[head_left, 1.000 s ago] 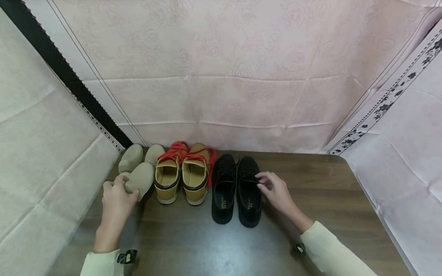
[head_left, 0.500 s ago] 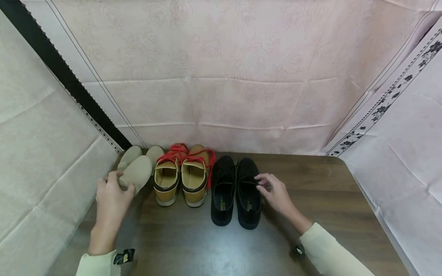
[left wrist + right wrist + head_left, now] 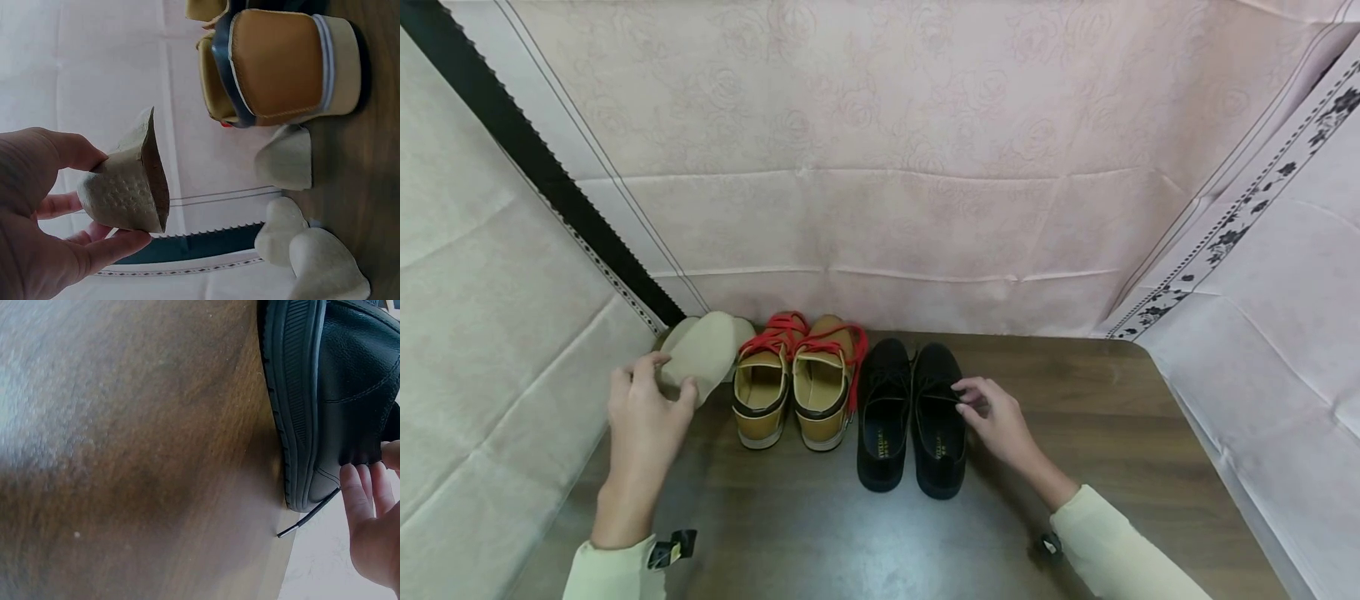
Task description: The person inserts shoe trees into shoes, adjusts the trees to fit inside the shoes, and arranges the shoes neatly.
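In the head view my left hand pinches a beige moulded shoe insert at the far left. The left wrist view shows this insert lifted, its hollow edge turned away from my left hand. Several other beige inserts lie on the wooden surface. My right hand is at the side of the right black shoe. In the right wrist view the fingertips of my right hand touch the black shoe near its lace, with the fingers slightly bent.
Tan shoes with red laces stand between the inserts and the black shoes, toes toward the back. Behind the wooden surface hangs a pale patterned cloth. More cloth borders the left and right sides.
The insert in my left hand has shifted up and left, then tilted toward the back, covering more of the inserts behind it. My right hand has barely moved.
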`<state>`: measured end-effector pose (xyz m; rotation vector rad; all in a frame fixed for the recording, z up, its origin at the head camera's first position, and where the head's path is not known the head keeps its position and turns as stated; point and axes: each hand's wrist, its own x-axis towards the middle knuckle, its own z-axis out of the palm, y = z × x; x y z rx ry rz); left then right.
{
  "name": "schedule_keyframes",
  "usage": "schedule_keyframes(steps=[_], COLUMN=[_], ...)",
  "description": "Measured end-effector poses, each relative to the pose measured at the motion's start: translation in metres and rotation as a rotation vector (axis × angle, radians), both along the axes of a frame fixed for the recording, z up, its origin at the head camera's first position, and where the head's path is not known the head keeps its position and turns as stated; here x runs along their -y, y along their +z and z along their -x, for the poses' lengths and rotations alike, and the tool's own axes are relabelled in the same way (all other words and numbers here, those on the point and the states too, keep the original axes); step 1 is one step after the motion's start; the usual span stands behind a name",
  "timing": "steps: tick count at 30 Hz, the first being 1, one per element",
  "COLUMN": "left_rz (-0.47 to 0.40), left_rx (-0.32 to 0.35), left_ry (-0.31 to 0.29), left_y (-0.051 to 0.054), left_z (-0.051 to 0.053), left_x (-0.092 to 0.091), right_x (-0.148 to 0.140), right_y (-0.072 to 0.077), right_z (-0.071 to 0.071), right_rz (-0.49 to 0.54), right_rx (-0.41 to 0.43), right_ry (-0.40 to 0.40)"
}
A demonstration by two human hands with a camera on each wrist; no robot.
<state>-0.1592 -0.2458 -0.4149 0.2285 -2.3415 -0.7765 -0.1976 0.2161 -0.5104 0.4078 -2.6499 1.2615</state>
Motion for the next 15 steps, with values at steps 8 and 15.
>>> schedule_keyframes(steps=[8,15], left_rz=[-0.009,-0.023], left_rx=[-0.026,-0.013], left_ry=[-0.035,-0.081], left_y=[0.01,0.017], left_z=[0.002,0.002], left_x=[-0.012,-0.024], right_x=[0.001,0.002], right_y=[0.001,0.003], right_z=[0.0,-0.002], right_rz=[0.003,0.011], right_rx=[-0.007,-0.007], right_ry=[0.008,0.013])
